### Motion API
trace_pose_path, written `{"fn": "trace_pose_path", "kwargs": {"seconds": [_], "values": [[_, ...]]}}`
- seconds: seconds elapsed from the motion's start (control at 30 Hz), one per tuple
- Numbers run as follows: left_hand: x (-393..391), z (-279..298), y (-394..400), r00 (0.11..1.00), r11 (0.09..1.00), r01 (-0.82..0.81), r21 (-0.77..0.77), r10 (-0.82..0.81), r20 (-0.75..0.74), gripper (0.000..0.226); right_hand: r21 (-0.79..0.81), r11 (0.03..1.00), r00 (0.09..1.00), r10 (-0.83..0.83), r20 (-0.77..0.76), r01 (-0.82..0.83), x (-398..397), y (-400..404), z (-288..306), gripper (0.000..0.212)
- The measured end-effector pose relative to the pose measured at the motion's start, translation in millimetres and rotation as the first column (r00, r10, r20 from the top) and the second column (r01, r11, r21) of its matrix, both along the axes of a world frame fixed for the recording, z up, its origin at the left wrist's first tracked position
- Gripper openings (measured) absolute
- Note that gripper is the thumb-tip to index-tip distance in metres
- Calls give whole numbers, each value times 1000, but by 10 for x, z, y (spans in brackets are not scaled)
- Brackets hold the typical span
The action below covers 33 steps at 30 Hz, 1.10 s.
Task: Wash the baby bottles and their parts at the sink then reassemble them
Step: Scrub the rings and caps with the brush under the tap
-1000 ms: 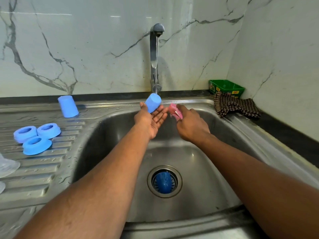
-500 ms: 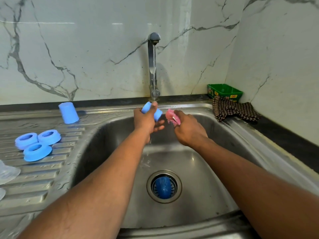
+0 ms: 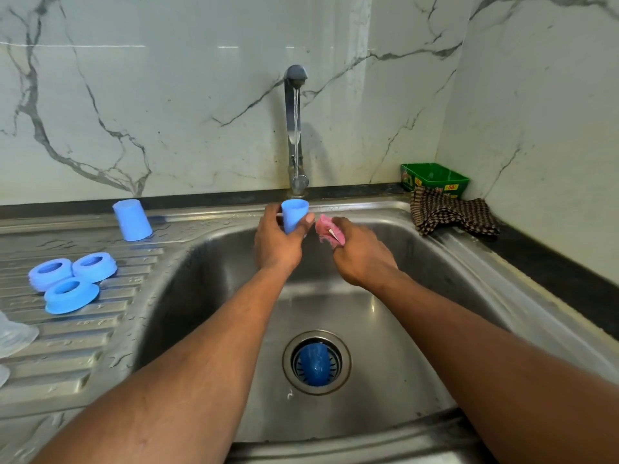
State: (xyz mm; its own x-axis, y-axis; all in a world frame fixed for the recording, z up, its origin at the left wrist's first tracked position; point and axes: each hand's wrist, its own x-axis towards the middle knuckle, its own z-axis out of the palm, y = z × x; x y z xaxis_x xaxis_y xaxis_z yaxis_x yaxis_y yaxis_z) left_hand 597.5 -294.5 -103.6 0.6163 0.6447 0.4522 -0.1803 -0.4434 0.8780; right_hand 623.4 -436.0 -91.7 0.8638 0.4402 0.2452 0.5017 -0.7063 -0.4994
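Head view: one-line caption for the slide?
Left hand holds a blue cap under the running tap; right hand grips a pink sponge over the sink.

You have two blue caps in sight: one (image 3: 294,216) held under the tap, one (image 3: 132,220) standing upside down on the drainboard. Three blue screw rings sit together there: one (image 3: 50,273), a second (image 3: 94,266), a third (image 3: 71,295). You can count one pink scrubber (image 3: 326,228), one checked cloth (image 3: 452,216), one green tub (image 3: 434,179), one tap (image 3: 294,128) and one blue drain strainer (image 3: 316,363). Two clear parts (image 3: 13,334) show at the left edge, cut off.
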Motion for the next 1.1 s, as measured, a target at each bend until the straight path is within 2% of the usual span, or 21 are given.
{"fn": "trace_pose_path", "kwargs": {"seconds": [0.07,0.17,0.23,0.33,0.43,0.53,0.73,0.9,0.97,1.03,1.1], "values": [[-16,-36,24,998,998,68,-14,-68,-13,36,8,1000,1000,-1,1,1,21,1,-7,54],[-47,-166,118,971,978,207,-34,-209,-119,41,7,1000,1000,-3,2,3,29,5,-30,54],[-66,-238,187,952,967,243,-78,-253,-173,41,5,1000,1000,2,6,-2,30,13,-30,54],[-69,-212,165,958,968,226,-106,-241,-158,38,6,1000,1000,5,-2,-5,46,8,-27,54],[-87,-183,112,941,966,242,-89,-256,-220,41,-2,1000,1000,3,1,-3,30,7,-12,51],[-114,-216,143,929,956,255,-146,-284,-237,38,-4,1000,1000,4,8,-4,28,-2,-6,50],[-134,-237,210,930,963,259,-79,-271,-247,44,5,1000,1000,3,0,-3,13,21,-4,52],[-197,-208,195,868,922,301,-243,-371,-331,40,3,1000,1000,10,-3,-10,2,-6,22,48],[-186,-220,200,871,927,296,-230,-361,-333,38,4,1000,1000,10,-8,-10,5,-14,29,47],[-181,-199,204,904,946,226,-234,-293,-311,40,6,1000,1000,17,-10,-17,-9,-3,29,47],[-146,-164,131,878,945,263,-196,-319,-357,35,13,1000,1000,13,-19,-13,-11,-5,34,47]]}}
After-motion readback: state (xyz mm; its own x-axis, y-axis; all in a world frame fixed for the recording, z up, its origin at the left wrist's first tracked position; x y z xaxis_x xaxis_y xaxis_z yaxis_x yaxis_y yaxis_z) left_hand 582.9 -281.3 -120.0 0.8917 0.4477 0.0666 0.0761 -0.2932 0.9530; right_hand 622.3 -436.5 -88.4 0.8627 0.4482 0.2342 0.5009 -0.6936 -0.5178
